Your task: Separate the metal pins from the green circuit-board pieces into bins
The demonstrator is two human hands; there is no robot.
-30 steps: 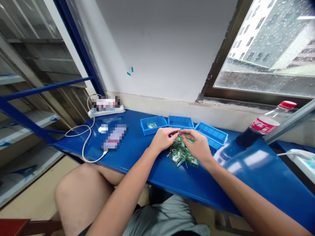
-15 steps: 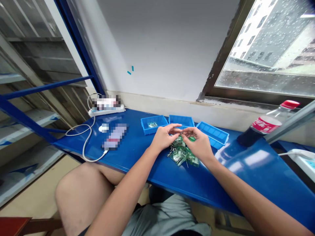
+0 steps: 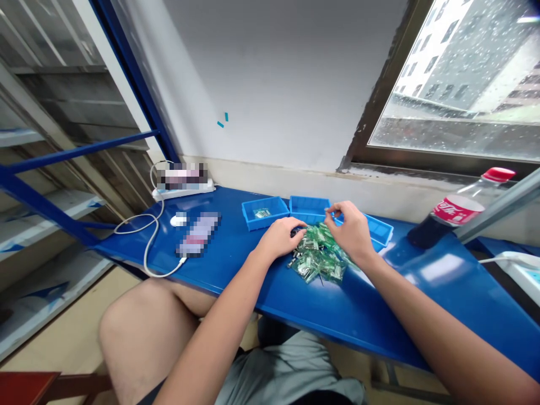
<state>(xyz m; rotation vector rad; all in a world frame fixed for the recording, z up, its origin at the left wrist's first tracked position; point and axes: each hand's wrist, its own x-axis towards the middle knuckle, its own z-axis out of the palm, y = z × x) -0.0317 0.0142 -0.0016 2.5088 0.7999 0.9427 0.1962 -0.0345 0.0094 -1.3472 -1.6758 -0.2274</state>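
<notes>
A pile of small green-and-clear packets with silvery metal pieces [image 3: 318, 261] lies on the blue table. At the pile's left edge rests my left hand [image 3: 280, 237], its thumb and curled fingers apart around some dark bits. My right hand [image 3: 351, 230] is raised over the pile's right side, thumb and forefinger pinched together; whatever they hold is too small to make out. Just beyond its fingertips is the middle blue bin [image 3: 310, 203]. The left blue bin [image 3: 265, 218] has a few small packets in it. My right hand partly covers the right blue bin [image 3: 379, 232].
A cola bottle [image 3: 458, 209] with a red cap stands on the right, beside a grey metal bar [image 3: 489, 208]. On the left lie a blurred-out phone [image 3: 198, 233] with a white cable [image 3: 145, 256], a white round object [image 3: 178, 220] and a power strip [image 3: 185, 190].
My hands were together above the pile and have parted. The right went right and up toward the bins; the left dropped to the pile's left edge.
</notes>
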